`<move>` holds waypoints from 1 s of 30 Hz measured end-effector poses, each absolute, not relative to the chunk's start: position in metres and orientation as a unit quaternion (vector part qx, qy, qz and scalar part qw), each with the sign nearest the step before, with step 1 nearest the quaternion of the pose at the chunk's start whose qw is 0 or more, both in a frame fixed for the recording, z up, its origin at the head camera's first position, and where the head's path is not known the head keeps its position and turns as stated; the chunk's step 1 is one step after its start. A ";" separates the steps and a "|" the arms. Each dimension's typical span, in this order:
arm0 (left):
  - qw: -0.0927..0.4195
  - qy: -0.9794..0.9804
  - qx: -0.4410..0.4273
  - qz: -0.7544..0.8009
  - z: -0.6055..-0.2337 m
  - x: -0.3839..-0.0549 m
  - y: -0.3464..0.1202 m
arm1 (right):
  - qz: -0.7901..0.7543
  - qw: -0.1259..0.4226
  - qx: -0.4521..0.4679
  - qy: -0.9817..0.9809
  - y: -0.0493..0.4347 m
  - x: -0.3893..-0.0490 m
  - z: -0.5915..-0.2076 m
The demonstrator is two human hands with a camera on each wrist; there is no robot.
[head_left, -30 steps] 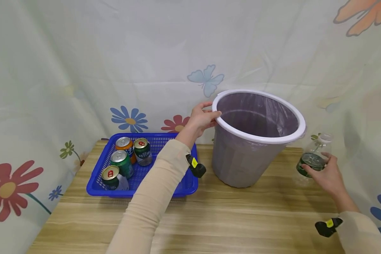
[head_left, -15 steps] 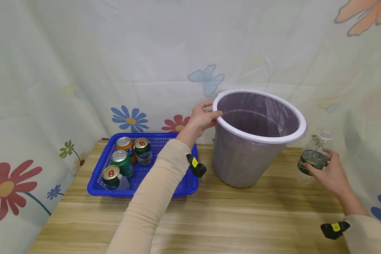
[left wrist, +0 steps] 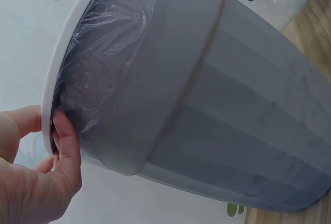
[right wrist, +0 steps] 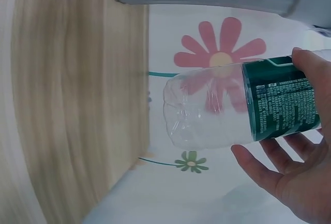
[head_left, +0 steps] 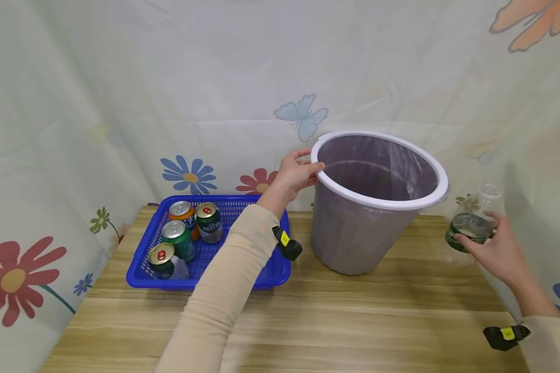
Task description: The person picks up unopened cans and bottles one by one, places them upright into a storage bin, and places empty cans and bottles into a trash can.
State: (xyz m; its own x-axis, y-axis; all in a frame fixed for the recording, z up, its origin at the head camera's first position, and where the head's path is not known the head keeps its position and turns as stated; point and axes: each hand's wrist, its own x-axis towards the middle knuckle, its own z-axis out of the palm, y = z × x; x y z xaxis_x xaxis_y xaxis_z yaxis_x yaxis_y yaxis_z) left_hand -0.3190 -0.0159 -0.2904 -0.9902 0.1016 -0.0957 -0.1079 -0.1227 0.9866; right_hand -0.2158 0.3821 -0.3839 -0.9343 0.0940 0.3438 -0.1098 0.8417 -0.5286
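Note:
A grey trash bin [head_left: 354, 243] with a white rim and a thin plastic liner leans on the table, its mouth tipped to the right. My left hand [head_left: 298, 173] grips the rim at its left side, the thumb over the top; in the left wrist view the fingers [left wrist: 67, 141] curl under the rim against the liner. To the right of the bin, my right hand [head_left: 499, 248] holds a clear plastic bottle [right wrist: 201, 110] with a green label by its middle. The right wrist view shows the bottle's base apart from the tabletop.
On the left of the wooden table [head_left: 308, 331] stands a blue plastic basket [head_left: 256, 285] with several drink cans, among them an orange can [head_left: 182, 210] and a green can [head_left: 179, 241]. A flower-printed curtain [head_left: 214, 77] hangs behind and at the sides.
My right hand has carried the bottle a little to the right and upward, away from the bin. The left hand, the bin and the basket stay as they were.

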 end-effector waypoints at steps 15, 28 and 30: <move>0.073 0.657 -0.004 0.750 -0.290 -0.320 -0.016 | 0.280 0.194 0.027 -0.940 0.381 -0.215 -0.352; 0.069 0.657 -0.004 0.751 -0.290 -0.319 -0.016 | 0.239 0.197 0.013 -0.951 0.376 -0.217 -0.320; 0.069 0.656 -0.003 0.751 -0.291 -0.320 -0.015 | 0.231 0.196 0.011 -0.953 0.375 -0.217 -0.315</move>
